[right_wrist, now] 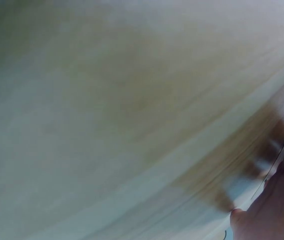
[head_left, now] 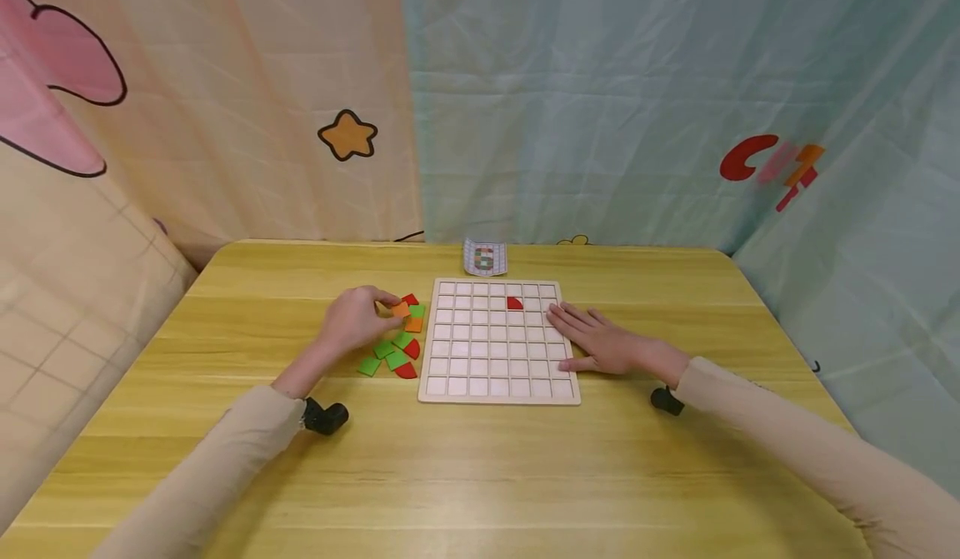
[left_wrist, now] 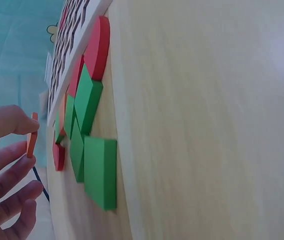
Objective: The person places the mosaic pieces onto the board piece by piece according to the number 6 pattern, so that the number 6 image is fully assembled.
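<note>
While the left hand (head_left: 351, 323) pinches a tile (head_left: 402, 310), the right hand (head_left: 603, 345) splays

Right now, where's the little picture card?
In the head view, the picture card is at the far side of the table, just beyond the far edge of the grid board, a little left of that edge's middle.

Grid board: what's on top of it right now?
One red piece sits in the grid board near its far edge; the right hand rests on the right edge, hiding whatever lies beneath it.
</note>
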`<action>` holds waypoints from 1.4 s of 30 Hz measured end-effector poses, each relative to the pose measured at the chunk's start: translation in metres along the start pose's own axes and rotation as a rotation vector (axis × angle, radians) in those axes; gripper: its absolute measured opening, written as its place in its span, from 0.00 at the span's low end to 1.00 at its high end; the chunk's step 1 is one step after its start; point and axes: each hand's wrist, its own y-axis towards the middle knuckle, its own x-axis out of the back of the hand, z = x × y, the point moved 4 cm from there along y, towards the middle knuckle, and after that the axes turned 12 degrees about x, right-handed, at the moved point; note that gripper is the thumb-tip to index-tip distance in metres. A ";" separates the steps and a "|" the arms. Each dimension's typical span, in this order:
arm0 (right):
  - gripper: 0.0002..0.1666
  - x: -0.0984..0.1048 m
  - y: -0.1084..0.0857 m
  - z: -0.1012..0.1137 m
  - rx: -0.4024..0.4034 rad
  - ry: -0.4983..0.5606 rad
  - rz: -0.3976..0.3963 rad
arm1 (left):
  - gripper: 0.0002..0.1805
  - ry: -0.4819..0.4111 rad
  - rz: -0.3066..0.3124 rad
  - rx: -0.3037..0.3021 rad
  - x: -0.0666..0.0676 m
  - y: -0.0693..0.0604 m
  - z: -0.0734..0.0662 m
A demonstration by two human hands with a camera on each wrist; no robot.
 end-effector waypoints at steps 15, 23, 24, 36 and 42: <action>0.51 -0.004 0.000 0.000 0.010 -0.011 -0.009 | 0.20 -0.015 0.025 -0.073 -0.021 0.007 -0.037; 0.51 -0.004 0.001 0.000 0.009 -0.002 -0.008 | 0.17 -0.045 0.048 -0.108 -0.035 0.014 -0.053; 0.51 -0.004 0.001 0.000 0.009 0.000 -0.007 | 0.16 -0.046 0.052 -0.115 -0.037 0.015 -0.055; 0.52 -0.003 0.001 -0.004 -0.002 -0.018 0.004 | 0.16 -0.053 0.097 -0.167 -0.054 0.027 -0.082; 0.52 -0.002 0.001 -0.004 -0.006 -0.015 0.003 | 0.16 -0.042 0.119 -0.160 -0.059 0.035 -0.092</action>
